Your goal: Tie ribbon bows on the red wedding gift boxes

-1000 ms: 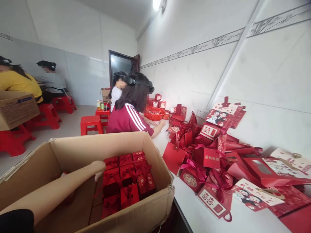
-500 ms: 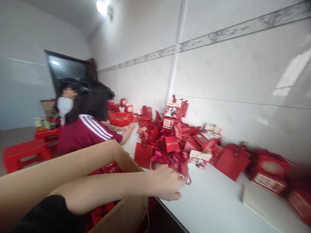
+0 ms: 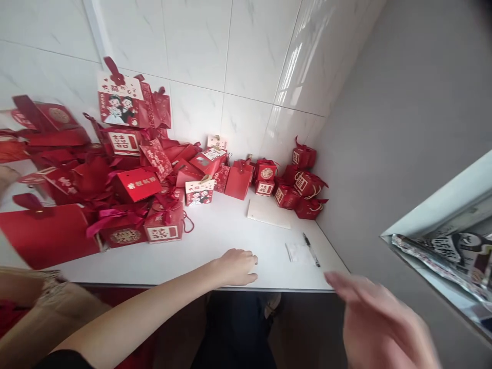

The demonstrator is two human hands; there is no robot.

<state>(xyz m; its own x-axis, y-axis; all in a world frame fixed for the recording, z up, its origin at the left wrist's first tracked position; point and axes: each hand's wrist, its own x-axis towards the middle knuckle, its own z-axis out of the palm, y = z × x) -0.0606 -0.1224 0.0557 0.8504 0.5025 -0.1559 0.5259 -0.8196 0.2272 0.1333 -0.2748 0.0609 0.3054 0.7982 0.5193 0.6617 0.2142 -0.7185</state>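
"White tiled wall [image 3: 196,46] behind, white bench [image 3: 215,251] below. What could go wrong?"

"That pile of red boxes [image 3: 96,177] looks loosely heaped; a bump from the left hand [image 3: 236,267] could, I'd guess, topple it."

"And the grip?"

"Left: loosely curled at the bench's front edge, palm hidden, so I can't tell if it holds anything. Right hand [image 3: 380,318]: too blurred to tell."

"Nearest things?"

"1 ribboned box [image 3: 165,225], left of the left hand, apart from it. Smaller: the pen [image 3: 311,250], near the right fingertips, and the white slip [image 3: 296,252] just beside it."
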